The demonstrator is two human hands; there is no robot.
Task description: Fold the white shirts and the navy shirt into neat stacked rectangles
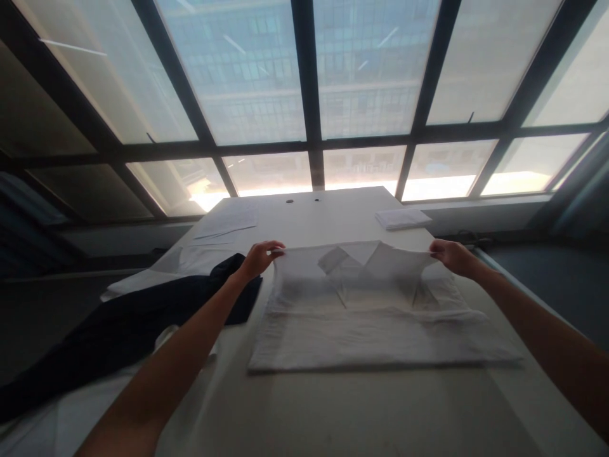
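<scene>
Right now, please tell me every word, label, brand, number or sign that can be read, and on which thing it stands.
None can be read.
Papers on the table: any print is too faint to read.
White garment, dark cloth: no readable label.

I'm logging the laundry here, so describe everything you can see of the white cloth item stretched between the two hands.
The white cloth item looks thin, soft and lightly creased. It is folded in layers, with angular flaps near its far edge. The left hand and right hand pinch its far corners, drawing that edge roughly straight. Its nearer part lies flat on the white table. Blur and shadow hide any finer details.
</scene>
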